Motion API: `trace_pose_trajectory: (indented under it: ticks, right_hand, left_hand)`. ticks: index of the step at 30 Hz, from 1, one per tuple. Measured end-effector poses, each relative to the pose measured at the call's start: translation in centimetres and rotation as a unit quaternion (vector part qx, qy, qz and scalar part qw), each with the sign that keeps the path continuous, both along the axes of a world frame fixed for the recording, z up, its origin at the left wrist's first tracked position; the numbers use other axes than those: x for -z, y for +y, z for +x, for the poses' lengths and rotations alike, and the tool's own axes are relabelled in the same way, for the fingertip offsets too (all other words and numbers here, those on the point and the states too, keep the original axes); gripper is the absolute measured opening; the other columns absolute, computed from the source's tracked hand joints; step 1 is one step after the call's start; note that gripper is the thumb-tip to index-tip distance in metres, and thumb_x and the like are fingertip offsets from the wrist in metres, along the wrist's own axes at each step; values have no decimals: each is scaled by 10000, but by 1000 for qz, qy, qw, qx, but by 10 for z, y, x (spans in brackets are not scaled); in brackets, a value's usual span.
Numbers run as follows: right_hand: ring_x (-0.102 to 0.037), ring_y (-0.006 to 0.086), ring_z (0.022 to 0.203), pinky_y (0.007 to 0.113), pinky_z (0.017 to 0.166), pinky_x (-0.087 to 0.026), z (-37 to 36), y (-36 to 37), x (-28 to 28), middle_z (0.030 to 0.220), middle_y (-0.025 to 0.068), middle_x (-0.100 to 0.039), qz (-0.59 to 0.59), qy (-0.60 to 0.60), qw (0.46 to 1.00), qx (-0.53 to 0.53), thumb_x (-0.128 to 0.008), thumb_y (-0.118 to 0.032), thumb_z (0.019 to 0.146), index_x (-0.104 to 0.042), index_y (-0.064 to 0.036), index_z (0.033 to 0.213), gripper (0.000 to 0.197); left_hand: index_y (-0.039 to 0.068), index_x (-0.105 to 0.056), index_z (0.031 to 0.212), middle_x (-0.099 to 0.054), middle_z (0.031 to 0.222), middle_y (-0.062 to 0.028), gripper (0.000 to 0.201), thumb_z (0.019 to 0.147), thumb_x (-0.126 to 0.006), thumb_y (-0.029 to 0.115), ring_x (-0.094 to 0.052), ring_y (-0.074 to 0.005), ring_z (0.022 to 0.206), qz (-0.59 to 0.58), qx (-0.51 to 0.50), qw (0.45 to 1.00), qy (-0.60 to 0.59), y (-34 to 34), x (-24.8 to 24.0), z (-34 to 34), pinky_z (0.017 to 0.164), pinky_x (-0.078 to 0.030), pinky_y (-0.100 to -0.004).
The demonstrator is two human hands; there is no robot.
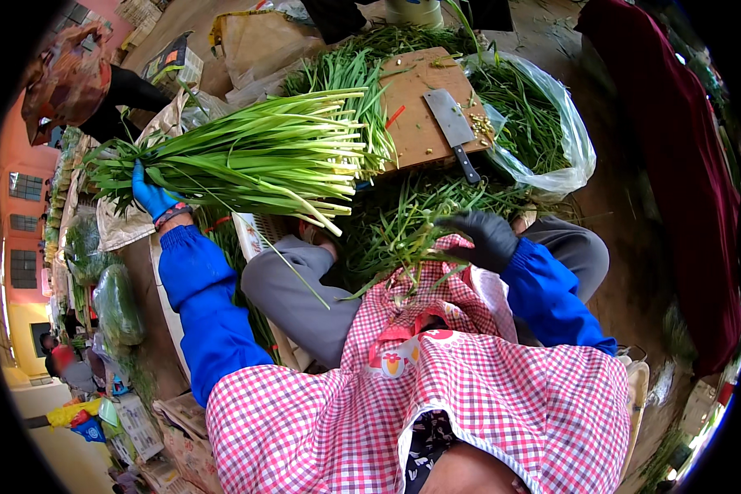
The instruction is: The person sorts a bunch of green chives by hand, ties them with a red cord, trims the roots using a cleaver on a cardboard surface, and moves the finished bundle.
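Left hand [151,195], in a bright blue glove, at left of frame, closed around the leafy part of a large bunch of long flat green leaves with pale stem ends [255,152]; fingers wrap it from the lower side, grip firm on the leaves. Bunch lies in the upper left to upper centre of frame, long axis running roughly left to right; darker leaf tips point left, past the glove, pale stem ends point right and fan apart, the lowest stalks slanting down to the right. One thin loose leaf trails from it toward the lower centre. Right hand [487,239], in a dark grey glove, right of centre, fingers bent and pointing left, beside a heap of loose green leaf scraps [387,222]; cannot tell whether the fingertips pinch any of it. Upper centre: brown wooden cutting board [416,90], on it a broad steel cleaver with a black handle [449,118], blade toward the top, handle running down to the right past the board's lower edge. Small pale cut bits lie by the blade. Right of the board, an open clear plastic bag [580,160] holds more green leaves. Pink-and-white checked apron [305,420] fills the lower centre.
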State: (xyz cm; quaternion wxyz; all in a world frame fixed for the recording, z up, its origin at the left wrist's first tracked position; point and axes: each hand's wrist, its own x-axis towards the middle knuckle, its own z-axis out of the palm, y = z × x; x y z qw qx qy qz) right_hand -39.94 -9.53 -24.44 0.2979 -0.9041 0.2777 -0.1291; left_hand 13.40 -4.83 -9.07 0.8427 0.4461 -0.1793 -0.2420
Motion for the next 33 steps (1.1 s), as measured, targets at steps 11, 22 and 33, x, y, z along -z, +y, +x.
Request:
trace_pose_trajectory:
  ticks: [11,22,33]
  right_hand:
    - [-598,188,888,310,791,-479,103,-32,-25,985,80,-630,224,-302,919,118,-712,-133,754,-599,-35,1065,345]
    - [-604,199,807,327,760,-476,65,16,-71,857,97,-654,418,-406,788,-200,-679,-70,773,-674,-2,869,118]
    - [-605,313,886,458,833,-458,44,12,-16,886,161,-638,522,-601,574,-192,-629,-123,791,-653,-1,849,137]
  left_hand:
    - [27,-572,1081,-605,1062,-154,311,863,-518,243,-587,-304,926,-10,24,999,30,-11,9,-24,836,-474,-456]
    - [-17,-534,1157,-567,1135,-212,466,876,-437,342,-549,-370,1019,-9,34,999,24,18,51,-3,921,-413,-502]
    - [-25,-512,1201,-527,1198,-219,502,887,-392,348,-514,-379,1069,-38,110,993,36,17,85,-8,950,-385,-500]
